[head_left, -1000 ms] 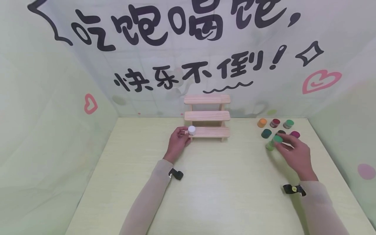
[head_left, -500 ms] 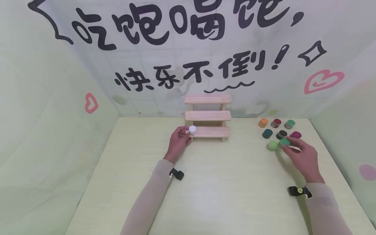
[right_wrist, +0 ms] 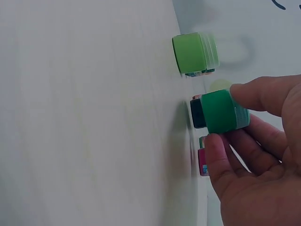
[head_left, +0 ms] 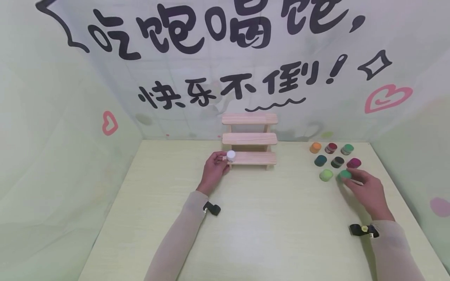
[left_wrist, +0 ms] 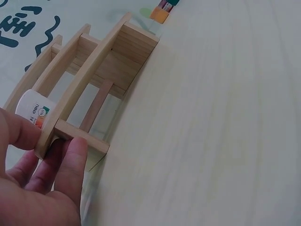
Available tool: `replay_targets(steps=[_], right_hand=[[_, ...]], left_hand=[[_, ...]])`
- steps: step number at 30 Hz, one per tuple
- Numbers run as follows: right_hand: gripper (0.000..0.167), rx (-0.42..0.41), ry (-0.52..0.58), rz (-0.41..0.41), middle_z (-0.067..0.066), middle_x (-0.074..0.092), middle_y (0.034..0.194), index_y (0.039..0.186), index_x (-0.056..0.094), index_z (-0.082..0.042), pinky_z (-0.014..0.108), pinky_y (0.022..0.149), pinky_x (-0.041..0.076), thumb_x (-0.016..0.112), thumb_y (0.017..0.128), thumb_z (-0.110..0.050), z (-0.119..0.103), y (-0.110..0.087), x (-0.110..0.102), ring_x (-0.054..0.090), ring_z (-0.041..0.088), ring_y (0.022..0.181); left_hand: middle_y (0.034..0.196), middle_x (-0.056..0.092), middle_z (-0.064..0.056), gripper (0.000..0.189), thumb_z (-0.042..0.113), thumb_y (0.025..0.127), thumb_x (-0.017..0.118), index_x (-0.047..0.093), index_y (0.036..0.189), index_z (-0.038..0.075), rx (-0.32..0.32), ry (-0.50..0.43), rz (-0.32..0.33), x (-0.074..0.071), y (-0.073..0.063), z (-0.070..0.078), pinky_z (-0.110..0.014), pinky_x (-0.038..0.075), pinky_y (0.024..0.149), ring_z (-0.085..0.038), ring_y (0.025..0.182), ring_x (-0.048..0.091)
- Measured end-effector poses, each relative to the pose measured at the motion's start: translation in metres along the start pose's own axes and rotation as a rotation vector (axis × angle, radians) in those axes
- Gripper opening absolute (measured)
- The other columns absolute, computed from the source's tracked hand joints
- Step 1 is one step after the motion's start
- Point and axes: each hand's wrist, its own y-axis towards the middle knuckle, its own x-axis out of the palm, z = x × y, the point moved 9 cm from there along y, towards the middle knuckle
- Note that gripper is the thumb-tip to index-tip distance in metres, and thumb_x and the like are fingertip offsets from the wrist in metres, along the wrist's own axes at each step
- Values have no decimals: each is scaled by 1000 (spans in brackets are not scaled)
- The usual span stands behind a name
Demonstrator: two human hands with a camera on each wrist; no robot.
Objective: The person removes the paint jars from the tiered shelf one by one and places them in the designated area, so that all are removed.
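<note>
A small three-step wooden stand [head_left: 250, 158] stands at the back of the table. My left hand [head_left: 213, 171] grips the left end of its lowest step, thumb above and fingers [left_wrist: 73, 162] beneath, in the left wrist view. Right beside the thumb, a white paint jar [head_left: 231, 156] sits upright on that step. On the right, my right hand [head_left: 367, 191] holds a green paint jar [right_wrist: 220, 112] between thumb and fingers, close over the table. To the left of it in the head view stands a light green jar [head_left: 326, 175].
Several more paint jars stand in rows at the back right, among them orange [head_left: 315, 147], dark red [head_left: 331, 148], teal [head_left: 320, 160], black [head_left: 337, 162] and magenta [head_left: 354, 162]. A printed cloth wall [head_left: 197, 125] rises behind the table [head_left: 267, 226].
My right hand has moved right and a little toward me with the green jar, from over the light green jar to beside it. The left hand keeps its grip on the stand.
</note>
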Motion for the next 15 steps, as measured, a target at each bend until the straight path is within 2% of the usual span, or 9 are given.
replay_targets(steps=[2,4,7,15], right_hand=[[69,12,-12,-26,31,56,148,154,50,-1,2,72,42,63,105,-48,2,0,2,60,32,126],[70,22,-19,-42,33,55,148,155,48,1,4,71,41,61,106,-47,5,0,3,54,51,130],[69,24,-16,-49,34,55,148,154,47,3,4,71,40,61,106,-45,7,1,3,52,56,132],[69,23,-19,-55,35,54,148,155,46,3,4,70,41,59,107,-44,9,4,3,50,56,133]], left_hand=[[110,64,-8,27,8,101,66,67,126,17,0,1,0,0,0,0,-29,67,88,-20,94,74],[109,63,-7,27,8,100,66,67,126,17,-1,1,-2,1,1,-1,-29,67,87,-20,94,73],[108,63,-6,28,8,100,67,67,126,18,1,-1,-3,1,2,-3,-28,67,85,-19,92,73],[108,63,-6,27,8,100,67,67,125,18,2,-11,-2,0,3,-3,-27,66,85,-19,92,72]])
